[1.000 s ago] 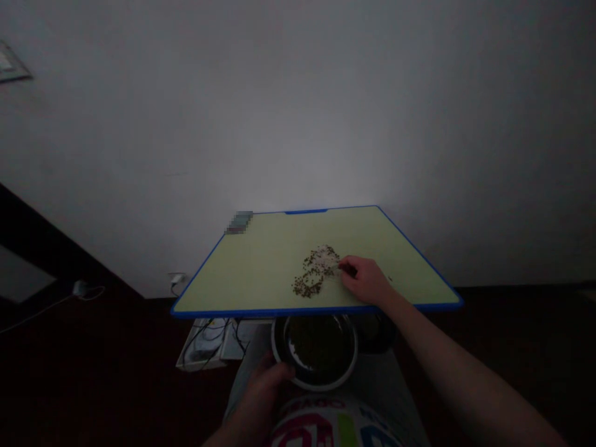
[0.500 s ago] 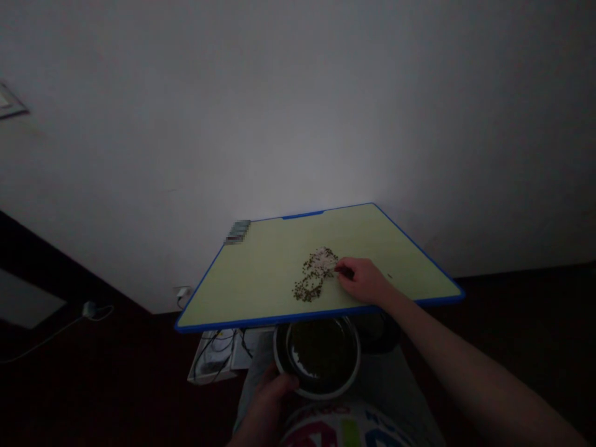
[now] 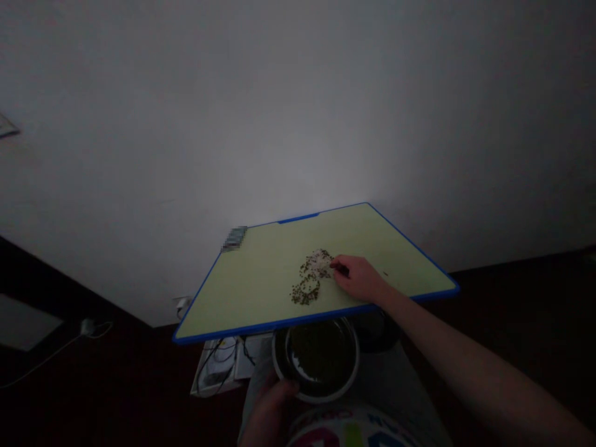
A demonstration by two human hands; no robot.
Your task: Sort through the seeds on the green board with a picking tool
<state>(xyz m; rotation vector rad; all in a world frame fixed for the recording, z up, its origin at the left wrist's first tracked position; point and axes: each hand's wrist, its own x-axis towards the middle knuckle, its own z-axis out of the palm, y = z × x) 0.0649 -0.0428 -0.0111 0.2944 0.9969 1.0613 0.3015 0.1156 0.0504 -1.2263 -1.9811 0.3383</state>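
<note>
- At far left, a white plug [image 3: 183, 303] sits low on the pale wall [image 3: 298, 112]; beside it, below the table's near corner, cables trail through an open white box [image 3: 216, 371].
- Across the middle, a pale green surface [image 3: 261, 279] edged in blue reaches toward the wall, its far left corner blurred.
- Below its near edge, the left hand [image 3: 270, 406] curls at the near left side of a round bowl [image 3: 323, 398], thumb over the rim and the other fingers largely out of sight. Dark contents [image 3: 321, 351] fill the bowl, too dim to identify.
- On the surface above the bowl, small dark grains [image 3: 305, 295] lie loosely scattered, nearest the blue edge.
- Farther back and slightly right, pale grains [image 3: 321, 264] bunch together with dark ones around them. The whole spread runs long from near left to far right.
- The right hand [image 3: 358, 277] reaches in from the right, thumb and forefinger drawn together at the pale grains' right side. The pile lies directly left of those fingertips, far nearer this hand than the other; whether a grain is pinched, the dim light does not tell.
- Right of the knuckles, a tiny dark speck [image 3: 385, 273] lies apart.
</note>
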